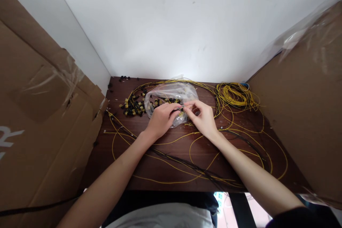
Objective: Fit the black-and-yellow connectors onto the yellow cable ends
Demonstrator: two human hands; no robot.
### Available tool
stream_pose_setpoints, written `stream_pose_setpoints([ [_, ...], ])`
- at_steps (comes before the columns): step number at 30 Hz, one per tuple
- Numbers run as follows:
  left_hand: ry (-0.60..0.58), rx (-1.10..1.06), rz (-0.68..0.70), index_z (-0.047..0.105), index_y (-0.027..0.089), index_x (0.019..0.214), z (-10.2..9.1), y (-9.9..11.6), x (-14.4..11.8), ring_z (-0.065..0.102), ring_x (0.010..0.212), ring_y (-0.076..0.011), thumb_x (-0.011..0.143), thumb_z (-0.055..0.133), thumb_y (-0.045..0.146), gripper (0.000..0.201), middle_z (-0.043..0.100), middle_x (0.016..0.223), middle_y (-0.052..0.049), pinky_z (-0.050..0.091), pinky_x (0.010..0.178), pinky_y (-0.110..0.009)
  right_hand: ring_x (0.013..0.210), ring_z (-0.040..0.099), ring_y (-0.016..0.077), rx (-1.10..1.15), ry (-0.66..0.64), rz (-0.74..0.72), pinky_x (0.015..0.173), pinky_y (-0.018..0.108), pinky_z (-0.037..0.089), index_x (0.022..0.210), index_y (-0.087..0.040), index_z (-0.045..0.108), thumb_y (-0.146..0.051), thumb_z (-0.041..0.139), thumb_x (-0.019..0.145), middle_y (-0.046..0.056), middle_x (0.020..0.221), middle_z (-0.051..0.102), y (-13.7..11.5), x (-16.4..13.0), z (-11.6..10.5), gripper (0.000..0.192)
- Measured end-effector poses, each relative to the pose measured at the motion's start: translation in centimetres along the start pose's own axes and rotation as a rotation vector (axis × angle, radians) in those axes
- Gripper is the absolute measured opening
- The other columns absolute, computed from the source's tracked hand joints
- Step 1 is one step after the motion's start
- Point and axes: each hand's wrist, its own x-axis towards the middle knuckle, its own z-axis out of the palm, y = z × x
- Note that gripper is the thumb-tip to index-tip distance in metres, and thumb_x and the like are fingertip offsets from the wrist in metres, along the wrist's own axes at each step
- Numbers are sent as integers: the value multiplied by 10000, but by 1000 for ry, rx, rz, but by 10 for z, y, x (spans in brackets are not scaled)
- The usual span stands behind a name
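Over the middle of my dark table (171, 171), my left hand (161, 118) and right hand (203, 117) meet, fingertips pinched narrow on one small black-and-yellow connector (181, 109). Just behind them, at twelve o'clock, lies a clear bag (171, 94). At two o'clock sits a yellow wire coil (235, 94).

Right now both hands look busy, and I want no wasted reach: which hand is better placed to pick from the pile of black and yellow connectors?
Probably the left hand: the connector pile lies just left of it, while the right hand sits across the plastic bag.
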Motion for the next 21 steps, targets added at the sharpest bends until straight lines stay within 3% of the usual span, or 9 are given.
stream_pose_setpoints([
  [6,-10,-9,3,631,148,977,0,0,0,645,841,-179,845,560,174,152,700,918,-64,513,771,-319,621,563,134,-28,-35,-28,585,247,439,803,-169,656,-255,566,814,21,739,658,0,-1,1,125],
  [13,-1,12,-4,639,153,952,0,0,0,655,824,-181,836,567,171,138,707,904,-60,516,759,-319,569,553,125,-3,74,124,551,241,425,765,-161,648,-287,576,796,28,727,671,4,1,0,148],
  [21,-4,6,-17,643,146,955,-1,0,0,649,824,-182,840,563,175,143,703,905,-65,516,758,-319,557,530,116,19,-11,55,525,230,408,902,-160,651,-249,562,799,8,694,634,0,0,1,163],
])
